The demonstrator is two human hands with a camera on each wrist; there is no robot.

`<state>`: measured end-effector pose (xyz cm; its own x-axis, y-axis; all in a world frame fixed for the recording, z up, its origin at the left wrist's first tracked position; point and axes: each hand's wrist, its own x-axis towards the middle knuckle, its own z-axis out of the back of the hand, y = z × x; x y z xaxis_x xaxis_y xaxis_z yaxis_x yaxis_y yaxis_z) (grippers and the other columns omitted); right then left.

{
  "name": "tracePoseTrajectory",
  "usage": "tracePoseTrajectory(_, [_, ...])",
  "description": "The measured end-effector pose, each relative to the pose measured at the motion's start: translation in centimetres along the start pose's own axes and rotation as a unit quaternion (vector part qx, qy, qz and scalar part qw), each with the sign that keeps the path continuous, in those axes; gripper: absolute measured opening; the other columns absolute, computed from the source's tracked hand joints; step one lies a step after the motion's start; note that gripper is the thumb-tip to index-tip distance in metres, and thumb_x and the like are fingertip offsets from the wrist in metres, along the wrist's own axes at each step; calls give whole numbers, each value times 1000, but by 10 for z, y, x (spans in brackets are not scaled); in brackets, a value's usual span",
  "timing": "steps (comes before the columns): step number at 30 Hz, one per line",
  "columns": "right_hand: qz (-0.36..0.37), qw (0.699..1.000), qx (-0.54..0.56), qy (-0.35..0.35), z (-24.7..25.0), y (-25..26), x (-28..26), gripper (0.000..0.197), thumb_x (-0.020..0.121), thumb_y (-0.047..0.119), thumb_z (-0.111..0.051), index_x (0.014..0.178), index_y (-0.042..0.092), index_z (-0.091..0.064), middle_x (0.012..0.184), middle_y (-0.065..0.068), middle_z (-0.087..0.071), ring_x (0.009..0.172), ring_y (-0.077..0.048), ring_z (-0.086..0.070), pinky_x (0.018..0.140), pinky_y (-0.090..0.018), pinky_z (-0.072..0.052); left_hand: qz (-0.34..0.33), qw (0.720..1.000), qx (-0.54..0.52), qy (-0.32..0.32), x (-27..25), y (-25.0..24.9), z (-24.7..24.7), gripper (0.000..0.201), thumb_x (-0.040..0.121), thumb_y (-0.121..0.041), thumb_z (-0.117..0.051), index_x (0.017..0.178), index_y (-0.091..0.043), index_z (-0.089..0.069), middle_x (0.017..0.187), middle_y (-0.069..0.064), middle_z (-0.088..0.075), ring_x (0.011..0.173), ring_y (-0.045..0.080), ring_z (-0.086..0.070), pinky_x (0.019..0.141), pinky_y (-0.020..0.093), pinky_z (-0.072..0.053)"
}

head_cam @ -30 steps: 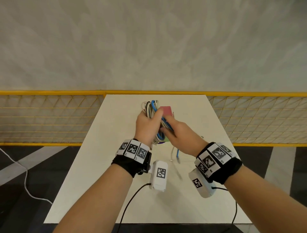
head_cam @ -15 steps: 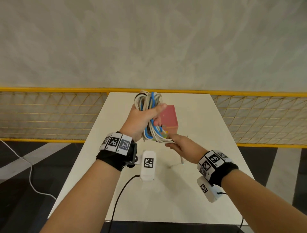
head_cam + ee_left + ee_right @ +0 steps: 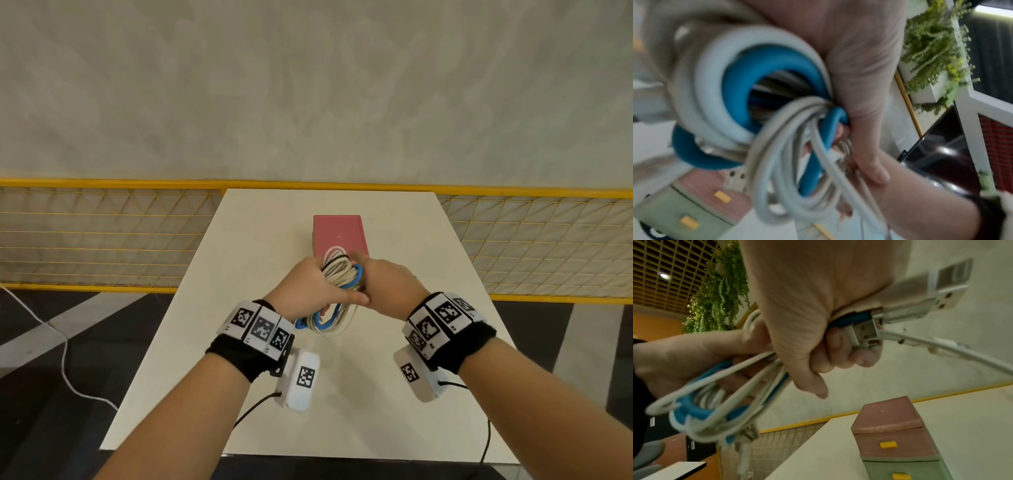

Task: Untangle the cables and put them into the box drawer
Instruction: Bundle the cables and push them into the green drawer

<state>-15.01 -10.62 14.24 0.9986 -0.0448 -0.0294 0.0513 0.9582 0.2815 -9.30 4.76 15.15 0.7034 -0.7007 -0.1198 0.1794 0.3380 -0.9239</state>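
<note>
Both the left hand [image 3: 310, 287] and right hand [image 3: 387, 286] grip the tangled cables [image 3: 337, 274] near the box [image 3: 339, 234], so next, I think, pull one cable loose.

Black wristbands [image 3: 239, 353], checkered marker tags, white cameras [image 3: 299, 380].

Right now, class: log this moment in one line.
left hand: grips cable bundle | right hand: grips bundle | box drawers: closed
</note>
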Motion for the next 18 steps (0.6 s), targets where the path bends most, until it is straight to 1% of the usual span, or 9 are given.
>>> tracePoseTrajectory(3, [-5, 998, 67, 6, 0, 1, 5, 73, 79, 16, -65, 139, 17, -23, 92, -10, -68, 81, -29, -65, 66, -38, -51, 1, 1000, 28, -13, 4, 7, -5, 44, 54, -29, -93, 88, -27, -65, 80, -10, -71, 71, 4, -66, 68, 26, -55])
tracePoseTrajectory(5, [1, 990, 135, 26, 1, -1, 7, 90, 75, 9, -70, 145, 17, -13, 95, -7, -69, 82, -26, -65, 69, -36, -51, 6, 999, 52, -8, 6, 9, -6, 43, 55, -27, -91, 89, -26, -65, 84, -9, -72, 80, 5, -68, 77, 28, -58])
tracePoseTrajectory(7, [22, 981, 184, 47, 3, -4, 7, 99, 71, 1, -71, 146, 19, -9, 95, -1, -66, 79, -21, -63, 70, -31, -49, -3, 999, 52, -8, 5, 6, -6, 30, 64, -13, -85, 80, -25, -62, 75, -9, -68, 71, 3, -65, 70, 21, -54])
tracePoseTrajectory(9, [43, 969, 232, 72, 5, -7, 6, 101, 70, -7, -68, 146, 23, -8, 100, -4, -65, 81, -21, -63, 72, -34, -52, -5, 998, 61, -24, 6, 10, -7, 24, 71, -7, -76, 82, -22, -61, 78, -4, -67, 74, 13, -65, 69, 26, -53])
tracePoseTrajectory(11, [49, 966, 244, 73, 8, -12, 5, 92, 73, -5, -66, 144, 23, -15, 105, -7, -64, 87, -21, -63, 78, -34, -52, 5, 998, 53, -32, 8, 14, -6, 25, 73, -8, -73, 94, -18, -64, 87, 3, -71, 80, 21, -69, 73, 34, -56])
tracePoseTrajectory(13, [52, 976, 211, 25, 11, -19, 2, 63, 80, 11, -69, 134, 20, -38, 103, -2, -62, 85, -15, -60, 78, -29, -51, 15, 999, 5, -32, 8, 16, -4, 23, 78, -7, -74, 98, -13, -65, 84, 8, -73, 73, 21, -72, 69, 35, -59])
tracePoseTrajectory(15, [53, 981, 184, -10, 12, -26, -2, 33, 87, 26, -64, 116, 16, -53, 100, 0, -65, 83, -15, -61, 77, -33, -52, 2, 998, -39, -48, 6, 14, -1, 14, 82, -9, -74, 93, -10, -65, 71, 6, -71, 59, 14, -68, 59, 26, -55])
tracePoseTrajectory(16, [38, 980, 192, -15, 10, -28, -6, 28, 89, 30, -61, 112, 15, -53, 97, 0, -66, 80, -15, -63, 75, -32, -53, -4, 997, -56, -59, 5, 12, 0, 13, 82, -12, -76, 87, -10, -64, 65, 4, -68, 54, 12, -65, 55, 23, -52])
tracePoseTrajectory(18, [1, 970, 239, -35, 5, -30, -11, 24, 91, 31, -56, 109, 16, -50, 87, 3, -64, 72, -13, -64, 66, -21, -51, -8, 992, -92, -82, 4, 8, -1, 15, 81, -15, -77, 77, -9, -63, 60, 4, -64, 51, 11, -60, 53, 21, -49])
